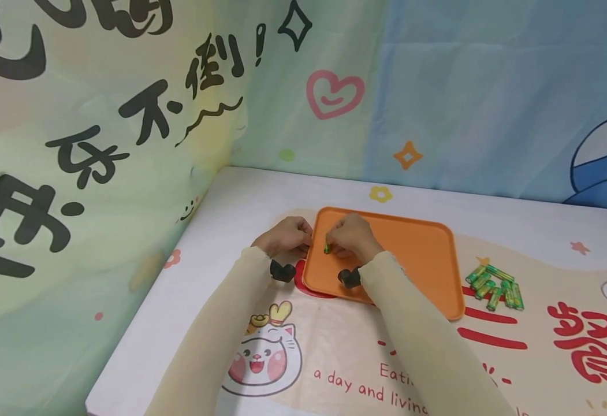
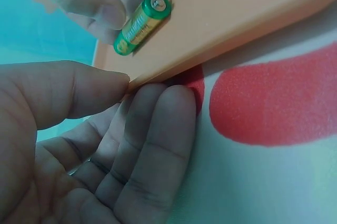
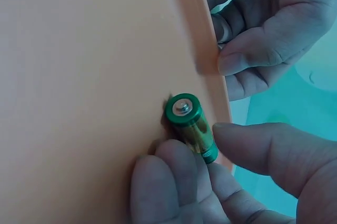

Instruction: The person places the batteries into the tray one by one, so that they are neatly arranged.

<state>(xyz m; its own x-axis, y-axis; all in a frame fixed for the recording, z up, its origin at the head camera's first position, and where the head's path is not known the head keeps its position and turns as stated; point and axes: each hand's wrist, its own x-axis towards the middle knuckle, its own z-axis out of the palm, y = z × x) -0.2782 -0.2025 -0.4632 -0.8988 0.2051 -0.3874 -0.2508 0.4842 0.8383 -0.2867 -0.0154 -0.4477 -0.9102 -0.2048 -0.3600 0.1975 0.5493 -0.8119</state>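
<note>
An orange tray (image 1: 412, 248) lies on the table. My left hand (image 1: 289, 236) pinches its left rim, thumb on top and fingers beneath, as the left wrist view shows. Over the tray's left part, my right hand (image 1: 354, 236) holds a green and gold battery (image 3: 195, 129) between thumb and fingers. In the left wrist view the battery (image 2: 142, 23) slants, its metal button end toward the camera. The right wrist view shows it close over the tray surface, near the rim that the left hand (image 3: 274, 29) grips.
Several green batteries (image 1: 482, 289) lie in a loose group on the printed table cover (image 1: 345, 346), right of the tray. A patterned cloth backdrop (image 1: 469, 104) rises behind the table and along its left side.
</note>
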